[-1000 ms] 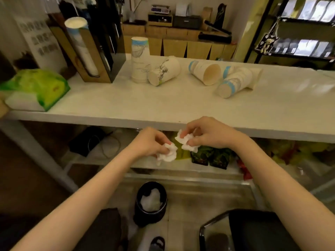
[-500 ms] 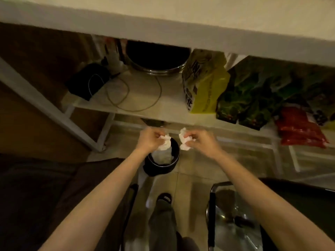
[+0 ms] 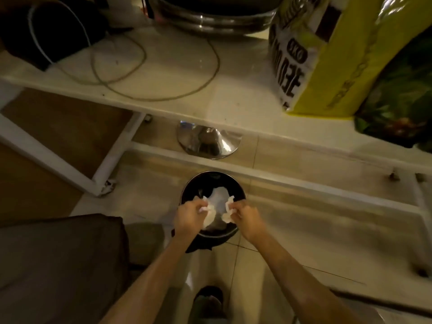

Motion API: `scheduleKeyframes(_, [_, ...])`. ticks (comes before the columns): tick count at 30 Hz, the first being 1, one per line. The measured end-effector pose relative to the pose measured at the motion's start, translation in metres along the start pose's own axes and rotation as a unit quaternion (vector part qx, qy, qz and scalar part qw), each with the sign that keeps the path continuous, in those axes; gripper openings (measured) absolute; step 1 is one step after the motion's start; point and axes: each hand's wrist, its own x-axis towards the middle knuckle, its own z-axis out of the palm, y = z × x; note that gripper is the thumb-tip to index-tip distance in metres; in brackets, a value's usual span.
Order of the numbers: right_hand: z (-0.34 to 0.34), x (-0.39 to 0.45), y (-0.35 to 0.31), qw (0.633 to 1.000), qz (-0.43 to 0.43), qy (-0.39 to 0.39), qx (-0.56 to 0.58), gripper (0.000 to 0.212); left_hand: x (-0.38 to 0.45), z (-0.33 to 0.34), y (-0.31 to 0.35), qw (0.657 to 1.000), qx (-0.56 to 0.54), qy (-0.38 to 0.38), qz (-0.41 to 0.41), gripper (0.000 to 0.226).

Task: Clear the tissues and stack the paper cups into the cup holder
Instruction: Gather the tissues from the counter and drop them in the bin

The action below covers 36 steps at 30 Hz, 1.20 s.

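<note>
Tissue (image 3: pixel 218 202) inside black bin (image 3: pixel 187 195), beneath tissue-clutching hands (image 3: pixel 189 217).

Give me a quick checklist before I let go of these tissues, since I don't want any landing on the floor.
1. Left hand holds its tissue: ok.
2. Right hand holds its tissue: ok.
3. Both hands over the black bin: ok.
4. Bin mouth open, no lid: ok.
5. Room left in the bin, with white paper already inside: cannot tell.
6. Tissues clear of the near rim: cannot tell, the hands hide it.
</note>
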Motion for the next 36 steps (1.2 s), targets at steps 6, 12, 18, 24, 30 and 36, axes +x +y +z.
scheduleKeyframes(6, [0.040, 0.041, 0.026, 0.999, -0.002, -0.031, -0.033, 0.032, 0.033, 0.039, -0.037, 1.000, 0.004, -0.003, -0.028, 0.025])
scheduleKeyframes(12, [0.031, 0.031, 0.020, 0.999, 0.033, -0.027, -0.014, 0.048, 0.022, 0.026, -0.036, 0.998, 0.046, -0.034, -0.023, 0.042])
scheduleKeyframes(18, [-0.028, -0.029, -0.027, 1.000, 0.010, -0.007, -0.014, 0.052, -0.027, -0.031, 0.024, 0.993, 0.073, -0.091, -0.003, 0.057])
scheduleKeyframes(24, [-0.123, -0.109, -0.098, 0.999, -0.032, 0.005, 0.027, 0.053, -0.094, -0.108, 0.114, 0.992, 0.064, -0.104, 0.042, 0.062])
scheduleKeyframes(30, [-0.226, -0.186, -0.178, 0.995, -0.060, 0.073, 0.024, 0.046, -0.166, -0.185, 0.229, 0.987, 0.035, -0.053, 0.145, 0.052])
scheduleKeyframes(36, [-0.313, -0.259, -0.227, 0.984, -0.099, 0.149, -0.001, 0.037, -0.228, -0.249, 0.317, 0.979, -0.014, -0.026, 0.203, 0.044])
